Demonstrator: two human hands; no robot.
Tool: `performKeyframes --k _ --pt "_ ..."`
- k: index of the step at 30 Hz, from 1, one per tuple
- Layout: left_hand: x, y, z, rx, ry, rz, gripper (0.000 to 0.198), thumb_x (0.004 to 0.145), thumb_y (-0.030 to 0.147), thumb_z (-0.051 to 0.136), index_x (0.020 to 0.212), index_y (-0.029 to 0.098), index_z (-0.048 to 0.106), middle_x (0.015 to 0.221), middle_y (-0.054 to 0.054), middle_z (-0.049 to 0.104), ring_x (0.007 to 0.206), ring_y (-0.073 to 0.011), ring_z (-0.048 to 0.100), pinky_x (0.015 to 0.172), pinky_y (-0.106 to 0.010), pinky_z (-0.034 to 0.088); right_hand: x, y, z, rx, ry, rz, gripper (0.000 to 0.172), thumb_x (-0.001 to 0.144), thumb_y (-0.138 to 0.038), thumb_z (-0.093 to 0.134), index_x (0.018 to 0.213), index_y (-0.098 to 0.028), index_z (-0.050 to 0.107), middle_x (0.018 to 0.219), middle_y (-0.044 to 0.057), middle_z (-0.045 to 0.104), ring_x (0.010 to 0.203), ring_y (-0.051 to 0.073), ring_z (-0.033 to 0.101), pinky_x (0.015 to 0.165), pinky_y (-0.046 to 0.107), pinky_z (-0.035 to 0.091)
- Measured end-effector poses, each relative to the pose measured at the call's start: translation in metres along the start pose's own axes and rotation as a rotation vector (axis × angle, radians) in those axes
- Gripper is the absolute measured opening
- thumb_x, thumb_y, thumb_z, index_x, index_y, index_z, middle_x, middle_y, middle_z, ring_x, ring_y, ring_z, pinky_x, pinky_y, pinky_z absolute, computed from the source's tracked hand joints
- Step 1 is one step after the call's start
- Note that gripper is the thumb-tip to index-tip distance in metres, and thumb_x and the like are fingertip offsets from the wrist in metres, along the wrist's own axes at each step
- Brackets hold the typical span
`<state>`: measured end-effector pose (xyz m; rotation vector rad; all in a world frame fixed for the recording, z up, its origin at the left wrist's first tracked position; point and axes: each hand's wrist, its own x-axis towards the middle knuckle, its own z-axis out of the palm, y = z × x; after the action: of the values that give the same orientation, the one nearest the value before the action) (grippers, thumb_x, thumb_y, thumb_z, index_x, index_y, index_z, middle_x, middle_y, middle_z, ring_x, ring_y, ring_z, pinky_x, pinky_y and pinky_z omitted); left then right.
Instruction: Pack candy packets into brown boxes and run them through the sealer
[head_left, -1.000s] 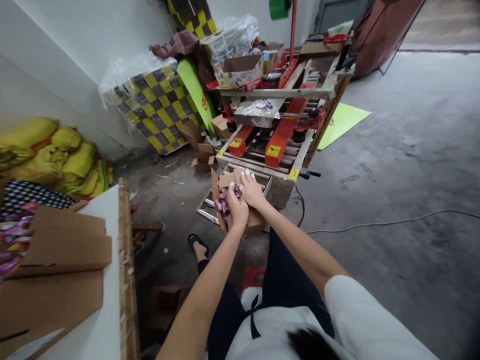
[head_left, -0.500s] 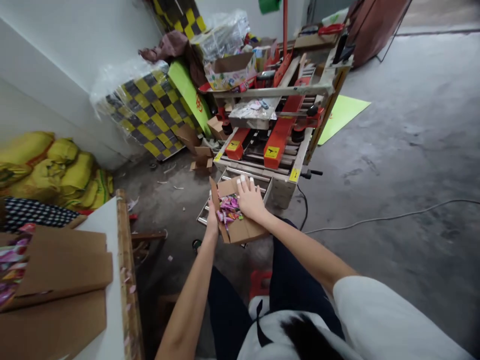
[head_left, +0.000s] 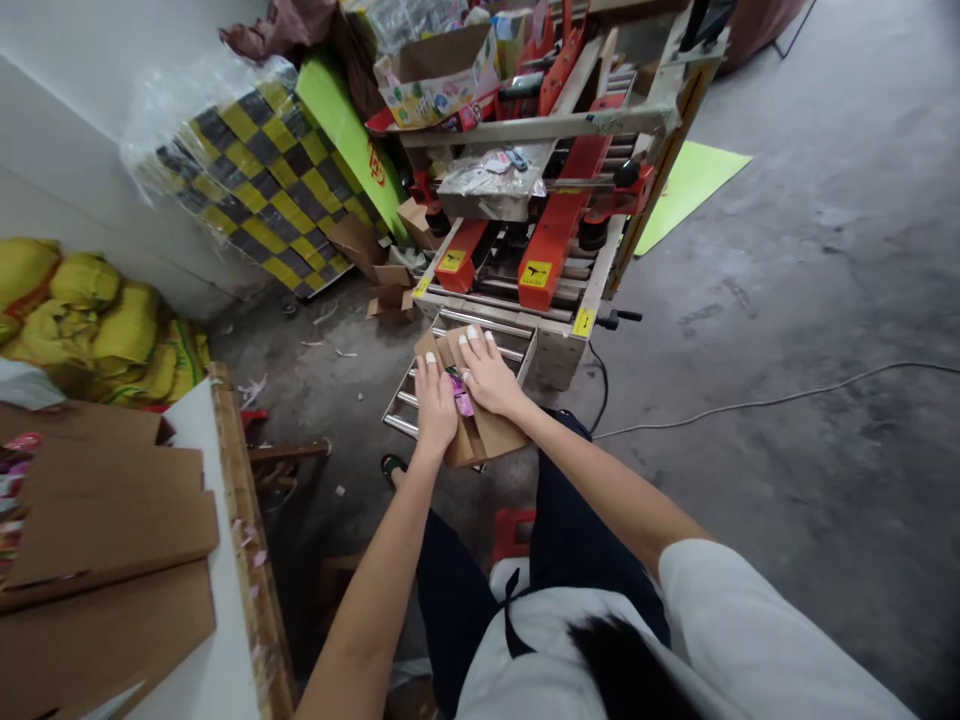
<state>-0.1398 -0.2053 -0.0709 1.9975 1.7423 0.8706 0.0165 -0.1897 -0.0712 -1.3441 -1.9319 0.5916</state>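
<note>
A small cardboard box (head_left: 495,432) rests on the roller conveyor (head_left: 405,400) in front of me. Its long flaps are folded inward, with a gap between them where pink-purple wrapped sweets (head_left: 461,396) show. My left hand (head_left: 436,405) lies flat on the left flap, fingers stretched forward. On the right flap, my right hand (head_left: 487,372) presses down with its fingers extended and the thumb toward the gap. White coverings sit on several fingertips. Neither hand is wrapped around anything.
Ahead stands a carton-sealing machine (head_left: 536,270) with red guide bars. At left, a table (head_left: 247,560) bears a large open carton (head_left: 112,520) of sweets. Yellow sacks (head_left: 124,330) and a wrapped stack of boxes (head_left: 262,180) line the wall. A cable (head_left: 750,412) crosses the floor at right.
My left hand has moved from the box's side onto its left flap, folding it inward over the sweets. The right hand stays on the right flap. The view has tilted down slightly.
</note>
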Motion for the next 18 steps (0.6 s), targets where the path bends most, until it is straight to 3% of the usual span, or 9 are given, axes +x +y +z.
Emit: performKeyframes --k 3,7,12,15,18 --pt "-0.003 0.007 0.004 0.192 -0.031 0.066 0.065 0.105 0.046 0.029 0.158 0.01 0.037 0.17 -0.017 0.022 0.161 -0.0285 0.009 0.131 -0.054 0.008 0.002 0.016 0.003 0.225 -0.034 0.031 0.065 0.097 -0.027 0.033 0.158 -0.004 0.035 0.169 0.016 0.023 0.161 0.026 0.01 0.132 0.054 0.008" --pt "-0.006 0.019 0.013 0.377 -0.008 0.009 0.063 0.104 0.043 0.033 0.156 0.01 0.042 0.17 -0.017 0.023 0.16 -0.036 0.001 0.129 -0.06 0.016 -0.003 0.027 0.005 0.41 -0.018 0.115 0.064 0.099 -0.031 0.029 0.161 -0.013 0.034 0.171 0.01 0.018 0.161 0.025 0.01 0.131 0.055 0.014" --pt "-0.002 0.004 0.01 0.217 -0.045 0.082 0.062 0.104 0.042 0.034 0.156 0.01 0.042 0.17 -0.016 0.025 0.161 -0.0321 0.003 0.131 -0.058 0.01 -0.011 0.008 0.004 0.056 0.016 -0.012 0.063 0.099 -0.026 0.029 0.157 -0.001 0.036 0.168 0.018 0.027 0.16 0.029 0.014 0.132 0.056 0.012" --pt "0.001 -0.013 0.0 -0.004 -0.111 0.098 0.058 0.105 0.044 0.032 0.156 0.02 0.043 0.169 -0.01 0.03 0.161 -0.0255 0.012 0.131 -0.052 0.011 -0.013 -0.003 0.006 -0.111 0.028 0.0 0.062 0.099 -0.022 0.029 0.155 0.003 0.036 0.166 0.023 0.028 0.159 0.034 0.017 0.13 0.058 0.019" --pt "0.003 -0.016 0.001 -0.021 -0.134 0.142 0.055 0.103 0.041 0.037 0.152 0.019 0.049 0.166 -0.012 0.036 0.16 -0.026 0.018 0.131 -0.051 0.01 -0.008 -0.003 0.01 -0.179 -0.032 -0.001 0.064 0.099 -0.021 0.03 0.159 0.002 0.028 0.167 0.024 0.027 0.159 0.037 0.014 0.127 0.064 0.019"
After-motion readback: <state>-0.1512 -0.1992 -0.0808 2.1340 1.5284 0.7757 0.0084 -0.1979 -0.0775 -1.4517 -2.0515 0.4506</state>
